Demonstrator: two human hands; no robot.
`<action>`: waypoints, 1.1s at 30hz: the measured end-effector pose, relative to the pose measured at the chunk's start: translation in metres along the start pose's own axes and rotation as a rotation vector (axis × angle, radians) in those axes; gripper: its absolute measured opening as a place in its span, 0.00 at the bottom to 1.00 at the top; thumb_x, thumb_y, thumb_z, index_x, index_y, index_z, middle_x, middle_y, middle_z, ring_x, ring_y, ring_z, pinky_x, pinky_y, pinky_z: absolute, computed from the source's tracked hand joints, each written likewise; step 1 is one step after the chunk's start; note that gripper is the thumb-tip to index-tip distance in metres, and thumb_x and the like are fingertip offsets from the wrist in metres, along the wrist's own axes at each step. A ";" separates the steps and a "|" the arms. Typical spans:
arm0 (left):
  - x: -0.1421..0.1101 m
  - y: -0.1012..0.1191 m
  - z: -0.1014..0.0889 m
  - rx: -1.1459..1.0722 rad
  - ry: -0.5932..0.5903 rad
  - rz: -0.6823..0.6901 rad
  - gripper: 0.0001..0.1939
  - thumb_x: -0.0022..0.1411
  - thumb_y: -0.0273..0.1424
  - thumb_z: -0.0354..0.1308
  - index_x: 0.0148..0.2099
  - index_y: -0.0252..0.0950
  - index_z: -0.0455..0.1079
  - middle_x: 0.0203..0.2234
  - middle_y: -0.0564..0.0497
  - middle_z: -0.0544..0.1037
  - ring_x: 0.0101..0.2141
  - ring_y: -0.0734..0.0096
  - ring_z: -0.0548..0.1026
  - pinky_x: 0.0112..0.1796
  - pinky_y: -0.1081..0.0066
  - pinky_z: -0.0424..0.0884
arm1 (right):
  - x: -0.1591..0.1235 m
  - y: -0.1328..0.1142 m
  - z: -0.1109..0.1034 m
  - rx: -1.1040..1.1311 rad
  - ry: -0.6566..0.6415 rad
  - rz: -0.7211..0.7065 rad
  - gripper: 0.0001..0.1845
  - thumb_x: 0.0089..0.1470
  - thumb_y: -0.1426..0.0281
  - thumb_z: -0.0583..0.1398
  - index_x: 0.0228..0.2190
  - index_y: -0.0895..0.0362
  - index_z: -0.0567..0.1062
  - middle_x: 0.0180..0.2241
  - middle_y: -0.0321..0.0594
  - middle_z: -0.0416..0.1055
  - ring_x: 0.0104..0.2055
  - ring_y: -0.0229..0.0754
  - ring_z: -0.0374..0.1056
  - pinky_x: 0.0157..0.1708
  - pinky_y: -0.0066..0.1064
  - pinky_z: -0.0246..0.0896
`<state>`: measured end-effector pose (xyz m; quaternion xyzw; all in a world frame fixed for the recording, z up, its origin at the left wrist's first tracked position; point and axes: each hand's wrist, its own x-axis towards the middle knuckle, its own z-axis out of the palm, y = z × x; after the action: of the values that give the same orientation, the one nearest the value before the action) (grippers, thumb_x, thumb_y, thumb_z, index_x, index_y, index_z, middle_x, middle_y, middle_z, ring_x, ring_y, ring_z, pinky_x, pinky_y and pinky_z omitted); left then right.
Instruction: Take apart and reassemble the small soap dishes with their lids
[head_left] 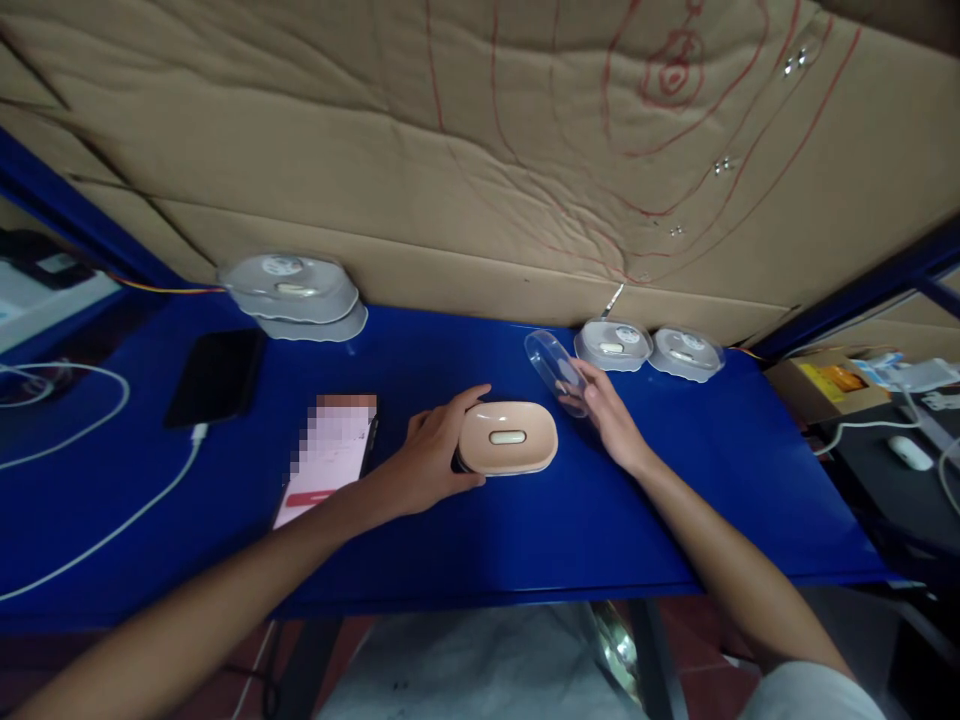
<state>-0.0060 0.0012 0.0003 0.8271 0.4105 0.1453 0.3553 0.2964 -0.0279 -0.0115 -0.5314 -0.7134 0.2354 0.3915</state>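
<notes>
In the head view, a peach-coloured oval container (508,455) with a small white bar (508,437) in the middle of its top stands on the blue table. My left hand (439,455) grips its left end, fingers on the far side and thumb on the near side. Just right of it, my right hand (609,412) holds a clear oval plastic lid (551,365) by its right side, tilted up off the table. Behind that hand are two grey oval containers with clear covers, one (611,345) beside the other (686,354).
More grey covered containers (296,290) are stacked at the back left. A lit phone (330,455) lies left of my left hand. Farther left is a dark phone (215,378) on a white cable (161,510). A cardboard wall (337,180) rises behind the blue table (517,540).
</notes>
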 end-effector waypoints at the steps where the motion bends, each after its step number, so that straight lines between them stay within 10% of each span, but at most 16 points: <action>1: 0.001 -0.002 0.001 -0.030 0.000 0.009 0.55 0.54 0.30 0.72 0.75 0.48 0.42 0.69 0.39 0.63 0.69 0.39 0.60 0.66 0.38 0.51 | -0.003 -0.006 0.001 0.014 -0.086 -0.059 0.27 0.73 0.59 0.49 0.69 0.46 0.56 0.68 0.48 0.63 0.68 0.52 0.64 0.65 0.53 0.63; 6: 0.004 -0.012 0.004 -0.226 0.012 0.059 0.60 0.53 0.30 0.72 0.76 0.46 0.37 0.71 0.34 0.58 0.70 0.42 0.59 0.65 0.41 0.58 | -0.013 -0.032 0.008 -0.133 -0.398 -0.349 0.35 0.62 0.71 0.60 0.68 0.50 0.60 0.71 0.49 0.56 0.76 0.55 0.46 0.72 0.56 0.52; 33: 0.000 -0.009 0.003 -0.130 -0.061 0.180 0.54 0.58 0.33 0.72 0.77 0.46 0.43 0.74 0.39 0.57 0.71 0.46 0.59 0.66 0.44 0.59 | -0.020 -0.046 0.015 -0.415 -0.370 -0.476 0.25 0.65 0.63 0.62 0.62 0.51 0.71 0.66 0.50 0.65 0.74 0.62 0.51 0.67 0.61 0.58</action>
<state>-0.0094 0.0034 -0.0083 0.8399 0.3134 0.1776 0.4061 0.2601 -0.0610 0.0081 -0.3670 -0.9084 0.0801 0.1836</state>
